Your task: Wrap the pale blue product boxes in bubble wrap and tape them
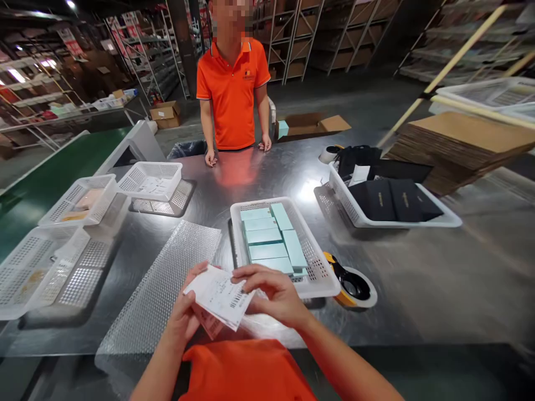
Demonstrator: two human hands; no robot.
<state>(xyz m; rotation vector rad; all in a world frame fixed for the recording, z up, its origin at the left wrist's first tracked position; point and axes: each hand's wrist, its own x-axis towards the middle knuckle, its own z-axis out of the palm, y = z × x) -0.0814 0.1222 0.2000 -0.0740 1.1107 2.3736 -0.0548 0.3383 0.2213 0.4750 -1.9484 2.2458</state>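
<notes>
Left hand (184, 313) is pinching the left edge of the barcoded paper slips (217, 295), right hand (273, 291) is holding their right side between bent fingers and thumb, slips hovering bubble-wrap-side (167, 278) of the white perforated basket (320, 288) of mint-green boxes (266, 236).

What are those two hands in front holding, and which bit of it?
Printed white paper with a barcode: the left hand holds its left edge, the right hand its right side.
</notes>
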